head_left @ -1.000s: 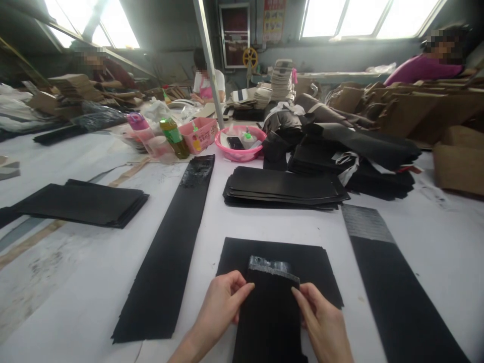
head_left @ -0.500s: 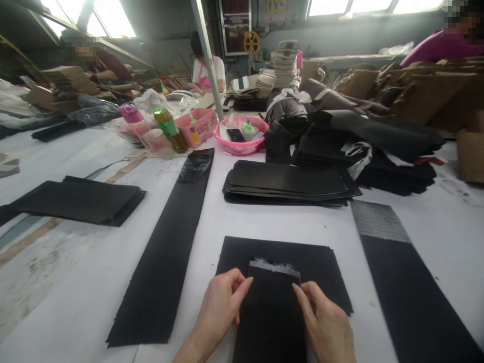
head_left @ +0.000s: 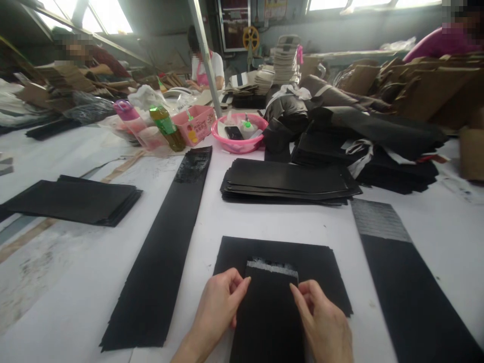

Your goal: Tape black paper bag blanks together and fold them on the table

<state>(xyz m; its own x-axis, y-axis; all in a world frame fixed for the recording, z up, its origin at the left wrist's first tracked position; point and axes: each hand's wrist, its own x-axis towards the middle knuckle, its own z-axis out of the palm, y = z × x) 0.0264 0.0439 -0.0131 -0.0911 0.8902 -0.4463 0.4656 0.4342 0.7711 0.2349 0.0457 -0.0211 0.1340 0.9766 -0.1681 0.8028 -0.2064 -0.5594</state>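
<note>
A narrow black paper piece [head_left: 269, 312] with a shiny glue strip along its far edge lies on a wider black sheet [head_left: 313, 262] at the near table edge. My left hand [head_left: 218, 307] pinches the narrow piece's left edge near the top. My right hand [head_left: 323, 325] pinches its right edge the same way. Both hands have fingers curled onto the paper.
A long black strip [head_left: 166, 242] lies to the left and another with a grey end [head_left: 397, 282] to the right. Stacks of black sheets [head_left: 287, 181] [head_left: 75, 199] sit beyond. A pink basin [head_left: 239, 133], pink basket and bottles stand further back. Other people work at the far tables.
The glued far edge of the narrow piece has been lowered flatter onto the sheet. My hands stay at its two sides, almost unmoved.
</note>
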